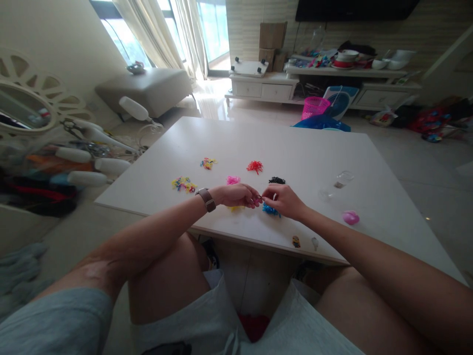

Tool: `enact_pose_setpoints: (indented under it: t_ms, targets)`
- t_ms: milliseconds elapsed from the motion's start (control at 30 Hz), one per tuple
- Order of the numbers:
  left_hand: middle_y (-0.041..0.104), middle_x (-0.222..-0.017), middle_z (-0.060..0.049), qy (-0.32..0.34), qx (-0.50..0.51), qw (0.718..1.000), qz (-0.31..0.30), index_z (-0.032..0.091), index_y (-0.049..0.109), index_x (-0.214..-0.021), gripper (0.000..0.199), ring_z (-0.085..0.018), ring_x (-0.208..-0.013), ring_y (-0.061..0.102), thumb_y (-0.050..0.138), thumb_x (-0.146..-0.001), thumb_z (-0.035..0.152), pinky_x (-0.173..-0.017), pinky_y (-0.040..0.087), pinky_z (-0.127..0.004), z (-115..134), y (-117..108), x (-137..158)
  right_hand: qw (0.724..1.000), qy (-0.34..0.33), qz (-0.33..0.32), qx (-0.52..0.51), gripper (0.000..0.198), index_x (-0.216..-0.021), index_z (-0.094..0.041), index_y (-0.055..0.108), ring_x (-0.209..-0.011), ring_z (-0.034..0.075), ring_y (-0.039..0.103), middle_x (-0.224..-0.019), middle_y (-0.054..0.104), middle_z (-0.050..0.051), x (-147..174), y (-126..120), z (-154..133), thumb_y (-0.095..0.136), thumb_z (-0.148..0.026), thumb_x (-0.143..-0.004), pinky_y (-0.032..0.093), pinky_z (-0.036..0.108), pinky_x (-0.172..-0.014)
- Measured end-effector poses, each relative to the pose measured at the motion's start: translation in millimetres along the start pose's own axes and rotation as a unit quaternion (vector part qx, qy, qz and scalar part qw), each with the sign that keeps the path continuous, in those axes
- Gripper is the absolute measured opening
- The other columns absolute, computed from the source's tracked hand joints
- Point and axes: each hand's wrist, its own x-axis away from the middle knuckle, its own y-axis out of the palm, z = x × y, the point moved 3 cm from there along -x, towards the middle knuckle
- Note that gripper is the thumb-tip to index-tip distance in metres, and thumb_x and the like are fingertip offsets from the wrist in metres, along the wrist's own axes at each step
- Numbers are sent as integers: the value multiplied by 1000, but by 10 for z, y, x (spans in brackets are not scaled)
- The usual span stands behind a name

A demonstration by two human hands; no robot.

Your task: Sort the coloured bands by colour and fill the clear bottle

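Note:
My left hand (242,195), with a watch (206,199) on its wrist, has its fingers closed round something small with pink in it. Its fingertips meet those of my right hand (284,201), which is pinched; whatever lies in that pinch is too small to name. Both hands are above the table, among piles of small coloured plastic pieces. Around them lie a pink pile (233,180), a black pile (277,180), a red pile (254,166) and a blue pile (271,210). My left hand partly covers a yellow pile (236,209).
Two mixed-colour piles lie left on the white table (221,138): a nearer one (184,185) and a farther one (208,163). To the right are a clear bottle (343,179) and a pink rounded object (351,217). A yellow figure (296,241) and a pale trinket (315,242) lie near the front edge.

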Motion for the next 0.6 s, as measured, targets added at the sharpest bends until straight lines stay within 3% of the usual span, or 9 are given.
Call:
enact_pose_setpoints:
  t_ms: [100, 267, 400, 600]
  targets:
    - [68, -74, -8, -25, 14, 1000, -4, 9, 74, -81, 25, -12, -68, 60, 58, -64, 1, -66, 49, -23, 16, -11, 12, 1000, 8, 8, 0, 10, -76, -17, 70, -64, 12, 58, -74, 62, 2, 2, -28, 8, 62, -18, -82, 45, 24, -60]
    - [61, -68, -5, -37, 34, 999, 7, 8, 74, -78, 12, -10, -65, 53, 64, -72, 12, -61, 45, -20, 18, -4, 1, 1000, 8, 10, 2, 10, -75, -17, 70, -64, 12, 58, -73, 63, 2, 1, -43, 10, 63, -19, -81, 45, 24, -60]
    - [52, -61, 0, 7, 0, 1000, 29, 9, 73, -76, 10, -8, -58, 45, 70, -73, 18, -55, 37, -21, 53, 17, 13, 1000, 10, 6, 7, 10, -75, -17, 70, -64, 12, 58, -72, 63, 2, -4, -46, 11, 62, -19, -81, 44, 24, -59]
    - [51, -66, 2, 68, -73, 995, 32, 10, 72, -82, 26, -7, -59, 41, 83, -69, 29, -52, 27, -22, 141, 42, 68, 1000, 17, 17, 9, 10, -73, -17, 69, -64, 13, 59, -72, 65, 2, -4, -60, 14, 62, -20, -81, 45, 24, -59]
